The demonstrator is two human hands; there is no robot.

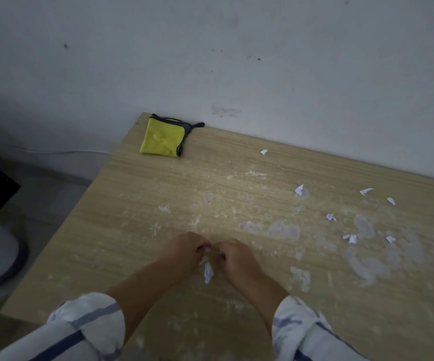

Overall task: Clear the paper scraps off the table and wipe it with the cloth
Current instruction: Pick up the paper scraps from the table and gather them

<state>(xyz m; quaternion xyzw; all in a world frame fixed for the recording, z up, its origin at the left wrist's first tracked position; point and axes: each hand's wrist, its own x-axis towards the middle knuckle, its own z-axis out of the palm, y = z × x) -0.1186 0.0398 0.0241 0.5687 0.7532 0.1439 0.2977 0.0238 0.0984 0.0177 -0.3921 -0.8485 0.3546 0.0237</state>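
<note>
Hands: the left hand and right hand are drawn together near the middle of the desk's near edge, fingers curled inward, knuckles almost touching.
Grip: both are pinched on white paper held between them; a larger scrap hangs or lies just below the two fists, its long axis running roughly toward the near edge. Whether it is in the fingers or resting on the desk I cannot tell.
Paper scraps: the loose scraps lie scattered over the right half of the desk, from one lone bit near the far edge to a cluster toward the right edge. All are well apart from the hands.
Cloth: the yellow cloth, folded square with a dark trim, sits at the far left corner, touching the wall line, untouched.
Surface: pale smears and powdery marks spread across the middle and right of the desk.
Key relation: the remaining scraps lie to the right of and beyond the hands, so the right hand is the nearer one for gathering; the cloth lies beyond and slightly left, nearer the left hand.
Stage: judging by the scraps left, clearing is under way and wiping has not begun.
Risk: small, light bits could slide off the right edge if swept carelessly.
</note>
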